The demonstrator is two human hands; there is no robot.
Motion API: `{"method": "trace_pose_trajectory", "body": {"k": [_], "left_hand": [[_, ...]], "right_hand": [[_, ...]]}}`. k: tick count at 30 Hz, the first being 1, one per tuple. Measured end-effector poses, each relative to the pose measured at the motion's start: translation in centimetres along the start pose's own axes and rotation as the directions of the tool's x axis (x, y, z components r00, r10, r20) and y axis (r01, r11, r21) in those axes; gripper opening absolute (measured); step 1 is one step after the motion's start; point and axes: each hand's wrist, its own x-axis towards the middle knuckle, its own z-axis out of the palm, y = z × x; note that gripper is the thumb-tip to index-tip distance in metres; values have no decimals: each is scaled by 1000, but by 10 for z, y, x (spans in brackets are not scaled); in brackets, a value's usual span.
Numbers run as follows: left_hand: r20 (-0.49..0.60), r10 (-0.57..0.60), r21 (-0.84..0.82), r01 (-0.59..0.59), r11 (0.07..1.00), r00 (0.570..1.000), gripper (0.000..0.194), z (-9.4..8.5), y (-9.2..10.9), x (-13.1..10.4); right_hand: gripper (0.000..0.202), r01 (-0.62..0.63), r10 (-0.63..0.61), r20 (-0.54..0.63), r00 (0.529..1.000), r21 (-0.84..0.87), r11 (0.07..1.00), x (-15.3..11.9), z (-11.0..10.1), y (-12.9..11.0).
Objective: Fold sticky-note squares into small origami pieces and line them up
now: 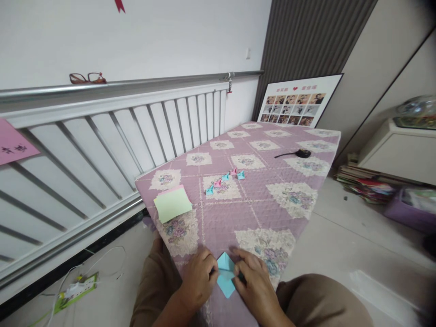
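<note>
A blue paper square (226, 282), creased across its middle and turned like a diamond, lies at the near end of the cloth-covered table. My left hand (200, 278) pinches its left corner, with the fingers curled. At the opposite corner, my right hand (254, 282) grips the paper between thumb and bent fingers. Farther up the table several small folded pieces, blue (210, 190) and pink (217, 183), stand in a slanting row. A stack of pale green paper (173, 205), with pink and yellow edges showing, rests near the table's left edge.
A black object with a thin tail (303, 153) lies at the table's far right. The patterned tablecloth (228, 212) narrows toward me. A white radiator (102, 154) runs along the left, with glasses (87, 78) on the pipe above. A photo board (299, 102) leans behind the table.
</note>
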Motion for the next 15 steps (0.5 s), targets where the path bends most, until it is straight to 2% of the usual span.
{"method": "trace_pose_trajectory", "body": {"k": [6,12,15], "left_hand": [[27,17,38,-18,999,1000,12,-2,0,0],[147,21,73,-32,997,989,5,-12,-2,5],[170,26,97,-43,994,985,6,-15,-2,7]], "right_hand": [[12,2,-2,46,999,5,1000,3,-5,-4],[7,8,-8,64,998,11,1000,7,-9,-4],[7,25,-26,62,998,13,1000,6,-9,-2]]}}
